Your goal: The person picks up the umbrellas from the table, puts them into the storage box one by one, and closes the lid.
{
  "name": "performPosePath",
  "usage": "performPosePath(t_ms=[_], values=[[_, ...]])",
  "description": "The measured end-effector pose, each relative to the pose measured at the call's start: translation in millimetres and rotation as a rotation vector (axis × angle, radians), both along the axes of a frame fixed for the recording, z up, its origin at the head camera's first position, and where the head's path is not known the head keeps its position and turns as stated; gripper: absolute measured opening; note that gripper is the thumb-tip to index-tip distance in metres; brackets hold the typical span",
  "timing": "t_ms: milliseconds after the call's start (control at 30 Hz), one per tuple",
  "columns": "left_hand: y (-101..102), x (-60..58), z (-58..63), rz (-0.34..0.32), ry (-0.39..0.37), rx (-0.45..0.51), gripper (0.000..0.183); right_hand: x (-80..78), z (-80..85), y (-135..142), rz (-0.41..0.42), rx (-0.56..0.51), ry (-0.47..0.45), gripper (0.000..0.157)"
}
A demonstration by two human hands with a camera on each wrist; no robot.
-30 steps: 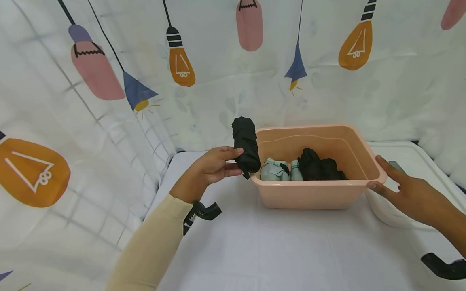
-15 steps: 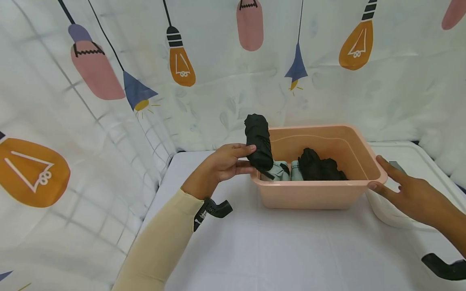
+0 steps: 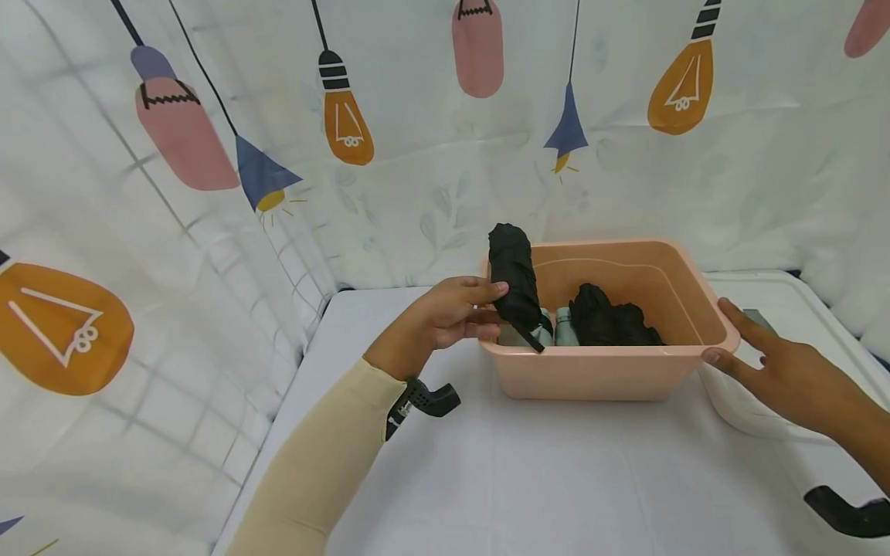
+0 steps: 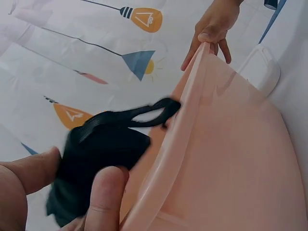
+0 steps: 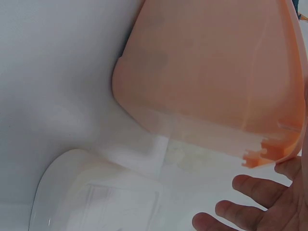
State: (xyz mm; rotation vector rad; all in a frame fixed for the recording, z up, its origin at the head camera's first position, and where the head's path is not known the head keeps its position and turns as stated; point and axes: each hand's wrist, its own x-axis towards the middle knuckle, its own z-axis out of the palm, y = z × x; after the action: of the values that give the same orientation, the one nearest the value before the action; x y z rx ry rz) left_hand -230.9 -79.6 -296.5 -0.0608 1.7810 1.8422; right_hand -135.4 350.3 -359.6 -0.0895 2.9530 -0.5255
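My left hand point(image 3: 462, 315) pinches a rolled bundle of wrinkled black fabric point(image 3: 514, 274) between thumb and fingers. The bundle tilts over the left end of a peach plastic bin point(image 3: 584, 374), its lower end overlapping the light green rolls inside in the head view. A black strap loop point(image 4: 166, 109) sticks out from the bundle near the bin's rim in the left wrist view. My right hand point(image 3: 786, 367) rests at the bin's right corner, thumb at the rim. In the right wrist view its fingers point(image 5: 260, 191) are spread and extended beside the outer wall.
Inside the bin lie light green rolled things point(image 3: 565, 328) and a crumpled black fabric heap point(image 3: 612, 318). A white plastic tray or lid point(image 3: 758, 409) lies behind my right hand. A patterned curtain point(image 3: 445, 177) hangs behind the white-covered table point(image 3: 556, 479).
My left hand has moved right with the black fabric bundle, from beside the bin to over its left end. My right hand and the bin have stayed in place.
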Motion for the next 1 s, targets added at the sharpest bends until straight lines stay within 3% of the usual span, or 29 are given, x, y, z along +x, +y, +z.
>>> performPosePath(t_ms=[267,500,700,833,1000], values=[[-4,5.0,-2.6,-0.06,0.129,-0.079,0.038,-0.4,-0.7,0,-0.001,0.008,0.003,0.092],[-10,11.6,-10.8,0.024,0.298,-0.132,0.035,-0.2,-1.6,1,-0.007,0.004,0.003,0.092],[-21,18.8,-20.6,0.021,0.561,-0.184,0.026,0.2,0.7,0,-0.018,0.006,-0.009,0.092],[-29,26.6,-28.1,-0.015,0.774,-0.3,0.016,0.3,1.1,0,-0.02,0.01,-0.009,0.092],[-37,42.3,-35.9,-0.091,1.027,-0.474,0.02,0.4,0.1,-1,-0.021,0.023,-0.008,0.094]])
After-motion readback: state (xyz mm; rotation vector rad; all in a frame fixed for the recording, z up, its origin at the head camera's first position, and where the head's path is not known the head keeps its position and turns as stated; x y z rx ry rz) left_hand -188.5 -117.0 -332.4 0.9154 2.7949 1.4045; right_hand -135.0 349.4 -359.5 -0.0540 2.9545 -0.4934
